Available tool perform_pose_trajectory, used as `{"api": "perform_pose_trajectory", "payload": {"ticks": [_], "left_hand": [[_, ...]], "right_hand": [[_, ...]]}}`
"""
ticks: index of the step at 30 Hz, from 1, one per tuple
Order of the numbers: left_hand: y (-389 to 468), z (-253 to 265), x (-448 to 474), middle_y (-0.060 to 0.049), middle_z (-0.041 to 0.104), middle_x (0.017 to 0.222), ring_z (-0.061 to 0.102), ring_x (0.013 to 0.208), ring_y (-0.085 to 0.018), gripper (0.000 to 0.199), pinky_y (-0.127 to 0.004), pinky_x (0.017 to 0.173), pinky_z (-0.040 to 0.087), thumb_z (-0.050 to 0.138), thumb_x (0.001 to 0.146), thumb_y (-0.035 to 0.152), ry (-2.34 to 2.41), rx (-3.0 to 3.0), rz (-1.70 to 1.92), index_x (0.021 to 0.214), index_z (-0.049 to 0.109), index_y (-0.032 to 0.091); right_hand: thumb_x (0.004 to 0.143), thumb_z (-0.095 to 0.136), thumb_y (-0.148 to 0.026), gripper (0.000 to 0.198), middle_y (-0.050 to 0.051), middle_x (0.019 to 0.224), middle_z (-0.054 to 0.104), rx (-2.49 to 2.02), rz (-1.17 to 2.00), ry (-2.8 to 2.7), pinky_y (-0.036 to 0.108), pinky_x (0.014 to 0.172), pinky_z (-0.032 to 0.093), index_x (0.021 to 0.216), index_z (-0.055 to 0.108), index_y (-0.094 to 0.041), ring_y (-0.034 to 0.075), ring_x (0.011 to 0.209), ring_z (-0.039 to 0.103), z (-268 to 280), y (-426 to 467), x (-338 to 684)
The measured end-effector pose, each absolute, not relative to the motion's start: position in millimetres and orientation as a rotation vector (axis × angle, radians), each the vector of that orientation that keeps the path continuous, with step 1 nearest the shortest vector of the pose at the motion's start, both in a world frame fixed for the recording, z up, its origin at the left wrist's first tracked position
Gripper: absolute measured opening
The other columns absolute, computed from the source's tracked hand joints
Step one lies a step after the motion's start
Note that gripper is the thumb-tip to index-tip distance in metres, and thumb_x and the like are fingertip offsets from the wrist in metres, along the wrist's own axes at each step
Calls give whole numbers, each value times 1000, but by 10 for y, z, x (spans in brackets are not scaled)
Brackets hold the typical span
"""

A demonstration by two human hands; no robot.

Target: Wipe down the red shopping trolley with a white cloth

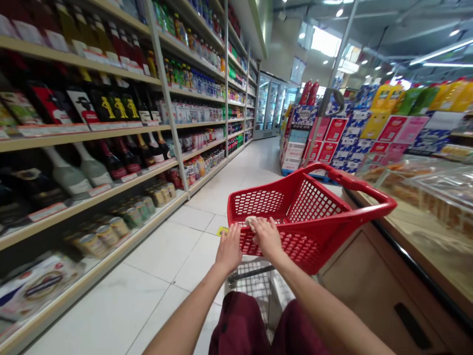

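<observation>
Cart (328, 249): red, centre to right of frame; judged light, stiff and smooth, apt to roll; best steadied by its handle (349, 179).
Wad (250, 222): pale, at the cart's near rim (325, 223), frame centre; looks soft, crushable; best gripped bunched.
Right hand (266, 237): bent over the rim, fingers closed upon the wad.
Left hand (229, 245): apart from the right, fingers extended by the cart's near corner; grip cannot be told.
Shelves (84, 135): left of frame.
</observation>
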State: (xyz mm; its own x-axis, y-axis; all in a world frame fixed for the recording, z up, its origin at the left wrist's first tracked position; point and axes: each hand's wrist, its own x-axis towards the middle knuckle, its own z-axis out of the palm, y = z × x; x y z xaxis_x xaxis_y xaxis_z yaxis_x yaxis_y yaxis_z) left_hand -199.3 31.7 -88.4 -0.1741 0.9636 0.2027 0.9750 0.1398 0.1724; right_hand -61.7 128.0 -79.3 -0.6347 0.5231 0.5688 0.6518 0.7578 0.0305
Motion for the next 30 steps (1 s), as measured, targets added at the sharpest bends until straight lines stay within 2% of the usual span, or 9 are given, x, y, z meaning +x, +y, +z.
{"api": "perform_pose_trajectory", "payload": {"ticks": [4, 9, 14, 17, 21, 25, 30], "left_hand": [[295, -880, -2070, -11, 21, 139, 14, 128, -19, 66, -43, 103, 16, 37, 66, 9, -2336, -1952, -356, 129, 19, 9], [412, -856, -1975, -13, 24, 137, 16, 127, -22, 63, -44, 103, 15, 39, 68, 11, -2317, -1902, -329, 128, 21, 8], [674, -791, -1681, -13, 21, 138, 14, 128, -22, 65, -41, 103, 18, 39, 66, 11, -2203, -2019, -284, 129, 21, 6], [749, -784, -1680, -12, 23, 138, 17, 127, -21, 63, -39, 103, 21, 34, 66, 5, -2164, -2064, -250, 128, 23, 7], [782, -783, -1809, -12, 27, 136, 21, 126, -22, 63, -39, 101, 24, 39, 65, 9, -2165, -2042, -275, 127, 27, 8], [876, -710, -1716, -16, 30, 134, 24, 125, -25, 62, -41, 101, 24, 42, 64, 13, -2270, -1927, -256, 124, 30, 5], [1074, -639, -1308, -14, 22, 138, 16, 127, -24, 66, -40, 103, 19, 41, 66, 18, -2177, -2056, -317, 128, 23, 4]], "right_hand": [[76, 46, -11, 40, 4, 120, 51, -723, -281, -2483, 39, 100, 19, 114, 48, -22, 17, 112, 43, -831, 1315, -651], [77, 42, -9, 37, 10, 121, 50, -916, -340, -2357, 45, 99, 17, 113, 49, -15, 21, 113, 42, -820, 1457, -244], [76, 44, -9, 39, 4, 118, 53, -862, -406, -2426, 38, 100, 20, 113, 49, -20, 16, 111, 45, -781, 1509, -194], [74, 44, -7, 40, 9, 119, 51, -973, -456, -2381, 42, 99, 21, 112, 50, -15, 20, 112, 43, -620, 1804, 347], [75, 40, -9, 36, 14, 119, 50, -1222, -611, -2135, 46, 97, 21, 109, 52, -12, 25, 112, 42, -316, 2275, 1330], [79, 33, -11, 35, 17, 121, 47, -1325, -681, -1952, 48, 95, 21, 108, 52, -9, 27, 114, 40, -241, 2409, 1594], [75, 41, -12, 36, 11, 118, 51, -1105, -671, -2157, 40, 97, 24, 110, 51, -14, 21, 113, 41, -240, 2369, 1480]]}}
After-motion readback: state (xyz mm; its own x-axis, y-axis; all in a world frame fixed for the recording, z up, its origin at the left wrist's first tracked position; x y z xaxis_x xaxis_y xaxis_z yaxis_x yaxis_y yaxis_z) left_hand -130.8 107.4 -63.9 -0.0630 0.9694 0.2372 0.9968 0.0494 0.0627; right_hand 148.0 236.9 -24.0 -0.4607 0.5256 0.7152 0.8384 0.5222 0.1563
